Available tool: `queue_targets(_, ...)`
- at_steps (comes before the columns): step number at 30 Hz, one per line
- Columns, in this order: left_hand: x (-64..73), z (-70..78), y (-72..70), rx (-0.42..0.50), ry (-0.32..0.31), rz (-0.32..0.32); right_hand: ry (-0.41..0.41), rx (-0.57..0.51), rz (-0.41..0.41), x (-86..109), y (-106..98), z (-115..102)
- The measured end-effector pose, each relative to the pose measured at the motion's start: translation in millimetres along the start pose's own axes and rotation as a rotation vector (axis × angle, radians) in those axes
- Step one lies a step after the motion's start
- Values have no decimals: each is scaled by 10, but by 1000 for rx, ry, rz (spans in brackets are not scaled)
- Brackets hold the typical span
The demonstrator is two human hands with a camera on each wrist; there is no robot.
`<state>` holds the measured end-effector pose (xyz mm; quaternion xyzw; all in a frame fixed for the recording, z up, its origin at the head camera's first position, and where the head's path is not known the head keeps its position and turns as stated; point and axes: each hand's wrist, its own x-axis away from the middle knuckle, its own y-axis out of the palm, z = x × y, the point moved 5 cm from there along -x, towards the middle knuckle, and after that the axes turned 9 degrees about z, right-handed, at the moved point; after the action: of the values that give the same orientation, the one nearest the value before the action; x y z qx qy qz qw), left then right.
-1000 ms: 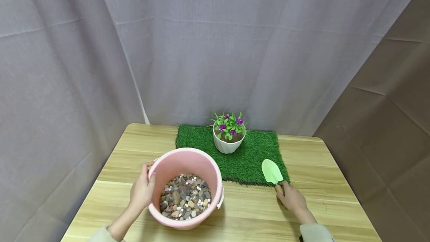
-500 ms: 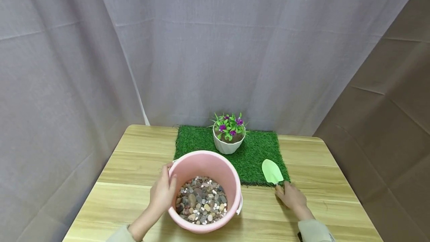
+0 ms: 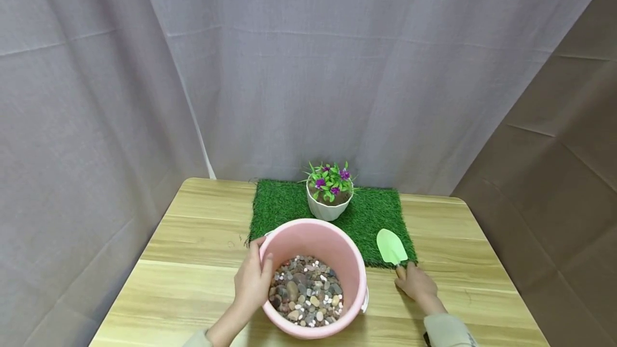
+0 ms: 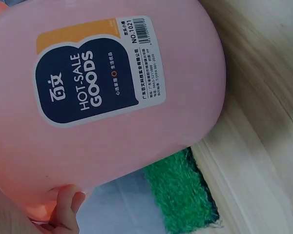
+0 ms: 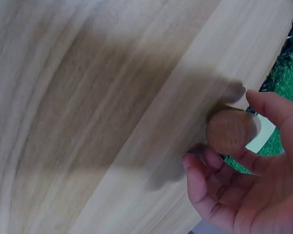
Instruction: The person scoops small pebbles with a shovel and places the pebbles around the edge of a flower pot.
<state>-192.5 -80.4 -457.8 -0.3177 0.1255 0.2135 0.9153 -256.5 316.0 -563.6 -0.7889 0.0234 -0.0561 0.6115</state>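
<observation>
A pink bucket (image 3: 354,261) partly filled with mixed pebbles (image 3: 308,293) stands at the front of the table. My left hand (image 3: 253,277) grips its rim on the left side, the thumb over the inner wall. In the left wrist view the bucket's labelled side (image 4: 102,146) fills much of the picture. To the right lies a hand trowel with a pale green blade (image 3: 391,246), resting partly on the grass mat. My right hand (image 3: 418,285) has its fingers curled round the trowel's wooden handle (image 5: 229,131), whose round end shows in the right wrist view.
Behind the bucket, a white pot (image 3: 329,210) with a purple-flowered plant (image 3: 330,181) stands on the green grass mat (image 3: 371,213). The wooden table (image 3: 193,261) is bordered by grey curtains (image 3: 308,79) at the back and left, and brown cloth at the right.
The bucket of pebbles has shifted to the right along the table, my left hand moving with it. The trowel and my right hand stay almost where they were.
</observation>
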Motion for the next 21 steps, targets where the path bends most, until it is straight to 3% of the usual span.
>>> queue_targets(9,37,73,109,35,-39,-10,-17,-15,24,27,-6,-89)
queue_targets(21,81,212,325,78,-24,-20,-10,-56,23,-7,27,-61)
